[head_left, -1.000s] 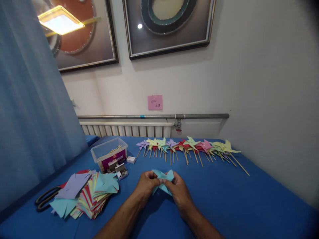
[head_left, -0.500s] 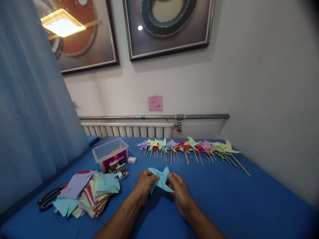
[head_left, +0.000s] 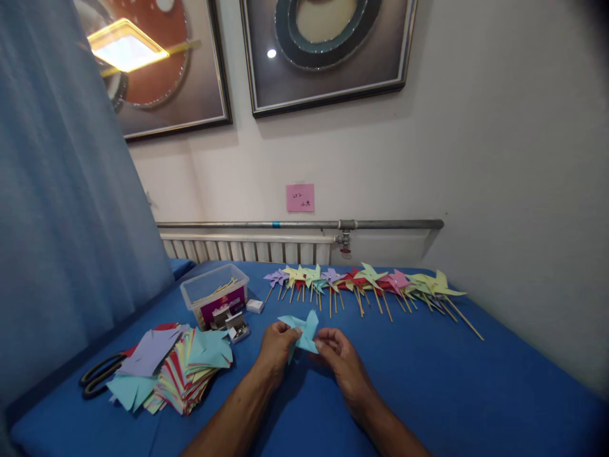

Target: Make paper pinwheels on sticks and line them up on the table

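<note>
A light blue paper pinwheel (head_left: 303, 331) is held over the blue-covered table, its blades folded toward the middle. My left hand (head_left: 277, 348) pinches it from the left, thumb on top near the centre. At its lower right blade, my right hand (head_left: 340, 360) has thumb and fingertips closed on the paper. No stick shows on this pinwheel. The spots under my fingertips are hidden.
Left lie a stack of cut paper sheets (head_left: 183, 374) and scissors (head_left: 99, 376). Behind them stand a clear plastic box (head_left: 214, 295) with sticks, an open small box (head_left: 238, 328) and a white box (head_left: 255, 306). Finished pinwheels (head_left: 373, 275) line the back.
My right hand has shifted slightly left, and the pinwheel's right blade is now folded in closer to the centre. My left hand keeps its pinch. The view has shifted slightly.
</note>
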Tool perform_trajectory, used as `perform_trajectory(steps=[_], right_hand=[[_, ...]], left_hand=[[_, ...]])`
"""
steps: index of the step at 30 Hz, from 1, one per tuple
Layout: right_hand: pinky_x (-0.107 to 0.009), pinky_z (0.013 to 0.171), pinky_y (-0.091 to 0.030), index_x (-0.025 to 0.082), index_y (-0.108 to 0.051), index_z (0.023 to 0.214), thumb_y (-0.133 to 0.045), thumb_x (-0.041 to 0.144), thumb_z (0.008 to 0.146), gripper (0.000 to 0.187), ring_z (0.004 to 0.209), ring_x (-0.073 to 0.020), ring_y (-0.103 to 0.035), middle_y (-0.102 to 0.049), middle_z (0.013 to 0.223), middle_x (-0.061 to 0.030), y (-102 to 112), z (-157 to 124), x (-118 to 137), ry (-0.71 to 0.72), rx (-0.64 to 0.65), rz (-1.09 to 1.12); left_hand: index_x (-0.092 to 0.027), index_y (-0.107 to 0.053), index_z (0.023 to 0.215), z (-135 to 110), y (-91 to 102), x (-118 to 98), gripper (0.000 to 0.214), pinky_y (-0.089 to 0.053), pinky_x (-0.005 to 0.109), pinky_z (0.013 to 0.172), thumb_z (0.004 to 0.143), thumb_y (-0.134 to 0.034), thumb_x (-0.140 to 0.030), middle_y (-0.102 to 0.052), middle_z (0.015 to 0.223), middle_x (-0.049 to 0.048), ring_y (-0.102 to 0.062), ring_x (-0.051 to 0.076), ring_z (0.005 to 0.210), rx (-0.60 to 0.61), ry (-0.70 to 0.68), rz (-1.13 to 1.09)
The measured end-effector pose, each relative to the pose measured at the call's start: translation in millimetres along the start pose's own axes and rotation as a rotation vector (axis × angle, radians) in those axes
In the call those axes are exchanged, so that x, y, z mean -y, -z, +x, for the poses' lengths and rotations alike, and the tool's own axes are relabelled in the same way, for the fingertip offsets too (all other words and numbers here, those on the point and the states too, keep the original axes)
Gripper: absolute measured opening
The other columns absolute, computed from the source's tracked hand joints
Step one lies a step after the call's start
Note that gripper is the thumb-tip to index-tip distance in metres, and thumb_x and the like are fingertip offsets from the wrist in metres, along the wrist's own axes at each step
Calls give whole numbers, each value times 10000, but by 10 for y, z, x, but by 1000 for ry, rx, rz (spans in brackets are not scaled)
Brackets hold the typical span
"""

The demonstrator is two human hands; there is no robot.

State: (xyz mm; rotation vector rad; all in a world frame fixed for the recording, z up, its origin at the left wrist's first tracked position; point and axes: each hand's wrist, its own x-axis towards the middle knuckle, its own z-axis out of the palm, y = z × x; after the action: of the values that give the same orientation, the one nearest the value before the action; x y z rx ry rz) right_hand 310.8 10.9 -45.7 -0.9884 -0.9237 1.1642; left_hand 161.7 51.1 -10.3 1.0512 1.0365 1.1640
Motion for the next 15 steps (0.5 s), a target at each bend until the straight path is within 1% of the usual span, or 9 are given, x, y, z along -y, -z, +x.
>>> perform_trajectory(steps=[2, 4, 5, 7, 9, 10, 15], right_hand=[[-371, 793, -566, 230, -655, 911, -889, 502, 610, 468, 841, -228, -700, -741, 917, -47, -5, -14, -1, 34, 9, -10], [-312, 715, -539, 236, -660, 898, -894, 442, 584, 443, 803, -204, -680, -737, 918, -33, -22, -44, 6, 47, 24, -74], [-280, 652, -505, 238, -664, 898, -885, 423, 587, 425, 745, -183, -658, -734, 882, -19, -31, -60, 9, 39, 32, -122], [-239, 532, -396, 240, -670, 902, -849, 420, 615, 384, 575, -131, -554, -694, 728, 25, -45, -83, 5, 1, 36, -208], [-232, 478, -300, 237, -677, 898, -808, 456, 651, 355, 462, -97, -413, -607, 581, 68, -50, -91, -7, -35, 38, -254], [-234, 472, -275, 231, -682, 879, -796, 476, 658, 349, 444, -91, -374, -573, 544, 76, -51, -90, -11, -37, 36, -264], [-254, 503, -278, 215, -703, 762, -777, 501, 667, 310, 498, -114, -398, -558, 541, 52, -71, -98, 30, 28, -14, -301]], left_hand=[[-172, -588, 614, 15, 10, 5, 301, -333, 239, 488, 555, -791, -386, -579, 523, -13, -461, 99, 465, -20, -21, 1], [-172, -592, 621, 29, 9, 28, 307, -331, 240, 493, 574, -785, -406, -585, 530, -9, -464, 102, 476, -28, -54, 18], [-171, -596, 625, 34, 6, 43, 308, -329, 239, 497, 585, -780, -414, -589, 535, -6, -466, 104, 483, -32, -73, 33], [-169, -606, 632, 37, -6, 70, 306, -322, 237, 503, 598, -774, -422, -591, 541, -6, -461, 103, 492, -39, -104, 64], [-171, -606, 634, 33, -19, 84, 303, -314, 235, 507, 598, -775, -419, -580, 543, -16, -450, 100, 496, -46, -123, 84], [-174, -600, 631, 31, -24, 86, 305, -311, 234, 507, 595, -779, -419, -571, 541, -21, -443, 99, 495, -49, -127, 90], [-180, -588, 632, 27, -29, 88, 320, -306, 239, 502, 610, -784, -433, -549, 537, -30, -424, 98, 487, -34, -127, 113]])
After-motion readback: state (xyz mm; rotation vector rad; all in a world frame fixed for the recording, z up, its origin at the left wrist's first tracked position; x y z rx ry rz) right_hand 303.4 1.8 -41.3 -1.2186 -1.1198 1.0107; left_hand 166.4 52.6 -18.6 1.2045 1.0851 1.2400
